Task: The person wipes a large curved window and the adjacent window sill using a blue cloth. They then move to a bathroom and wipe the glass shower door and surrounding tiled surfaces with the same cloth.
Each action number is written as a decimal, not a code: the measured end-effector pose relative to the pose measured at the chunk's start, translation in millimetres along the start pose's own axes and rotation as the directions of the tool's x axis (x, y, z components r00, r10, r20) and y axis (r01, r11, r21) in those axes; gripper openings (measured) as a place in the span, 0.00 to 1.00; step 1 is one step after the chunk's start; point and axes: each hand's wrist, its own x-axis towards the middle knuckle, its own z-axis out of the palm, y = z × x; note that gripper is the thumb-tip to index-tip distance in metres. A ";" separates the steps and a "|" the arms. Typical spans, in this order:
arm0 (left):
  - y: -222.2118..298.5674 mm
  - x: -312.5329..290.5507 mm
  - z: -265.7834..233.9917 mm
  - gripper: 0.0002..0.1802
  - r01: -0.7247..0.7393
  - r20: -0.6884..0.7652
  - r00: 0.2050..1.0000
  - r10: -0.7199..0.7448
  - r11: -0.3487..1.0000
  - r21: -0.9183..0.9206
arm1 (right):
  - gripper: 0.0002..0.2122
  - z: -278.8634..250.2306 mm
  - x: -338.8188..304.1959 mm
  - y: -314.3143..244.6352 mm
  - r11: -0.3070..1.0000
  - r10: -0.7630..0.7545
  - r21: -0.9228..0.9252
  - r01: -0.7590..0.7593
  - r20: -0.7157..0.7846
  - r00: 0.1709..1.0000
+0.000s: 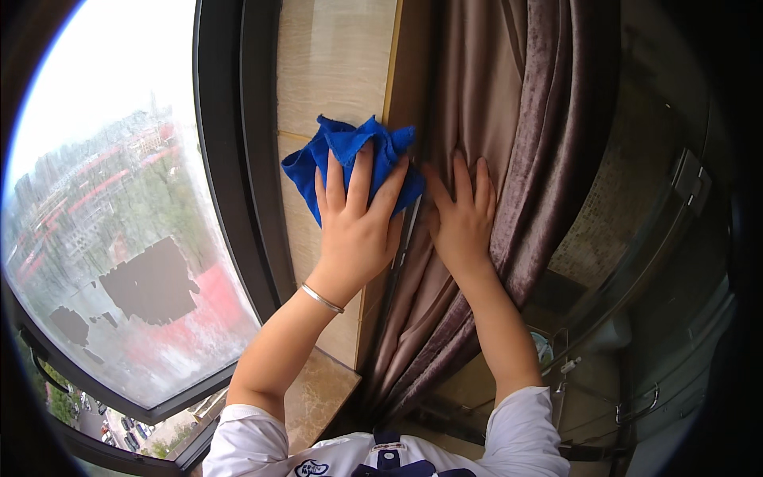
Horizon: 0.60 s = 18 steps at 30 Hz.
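Observation:
A crumpled blue cloth point(350, 147) is pressed against the beige tiled strip of wall point(334, 60) beside the window. My left hand point(358, 199) lies over it with fingers spread, palm down on the fabric; its fingertips rest on the folds. My right hand point(462, 219) is spread flat against the mauve curtain point(477, 95), just right of the cloth, with its fingers pointing up. The part of the cloth under my left palm is hidden.
At left is a dark-framed window point(226, 159) with peeling film on its glass point(151, 278). A brown stone sill point(322, 385) lies below the tiles. Right of the curtain, a glass partition point(668, 262) carries metal fittings point(640, 405).

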 end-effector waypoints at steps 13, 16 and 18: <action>18.7 11.3 22.1 0.24 -0.391 0.372 0.908 0.192 0.709 0.588 | 0.15 49.2 0.3 49.6 0.914 -0.348 -0.284 0.290 -0.178 0.921; 13.4 -10.1 10.9 0.26 -0.464 0.445 0.866 0.230 0.702 0.541 | 0.13 31.5 32.5 56.4 0.826 -0.564 -0.078 0.559 -0.100 0.819; 16.0 -4.5 10.9 0.28 -0.438 0.434 0.876 0.209 0.722 0.536 | 0.12 26.2 65.3 63.4 0.679 -0.702 0.084 0.730 -0.218 0.678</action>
